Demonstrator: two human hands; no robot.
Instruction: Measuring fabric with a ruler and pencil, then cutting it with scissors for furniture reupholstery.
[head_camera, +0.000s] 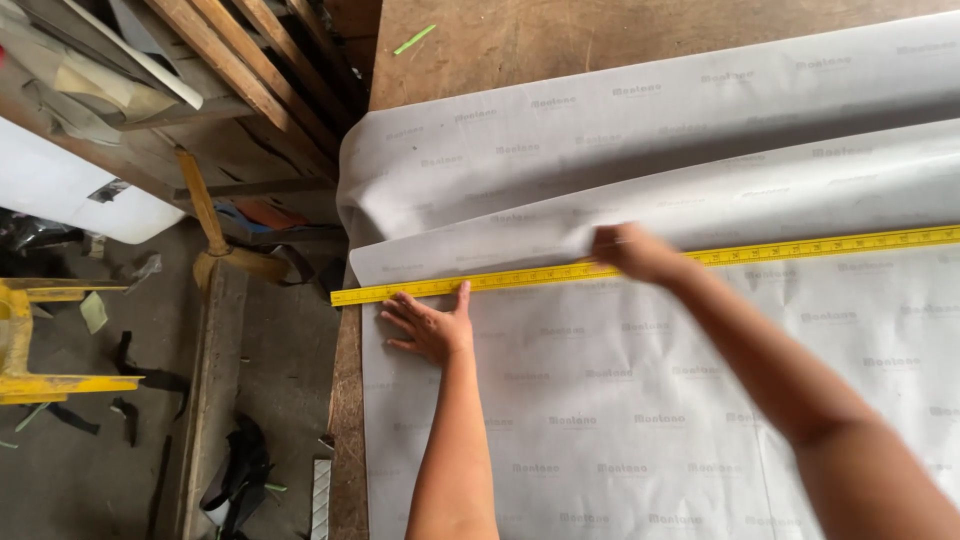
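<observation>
yellow ruler (640, 263) lying left-right across grey sheet (620, 400), both hands pressing

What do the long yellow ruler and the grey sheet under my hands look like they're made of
Long yellow ruler: probably painted metal, thin, straight and rigid, though plastic is possible. Grey printed sheet: seemingly matte synthetic lining or coated fabric, since it drapes in soft folds. Brown tabletop: plywood, with visible grain.

Your right hand (632, 250) is motion-blurred, so you cannot tell its finger positions or whether it grips the ruler (520, 277), which it covers at that spot. The ruler and sheet (640, 400) run off the right edge; the sheet also leaves the bottom edge. Both forearms are cut off below. Floor scraps (235, 480) are too dark to identify.
</observation>
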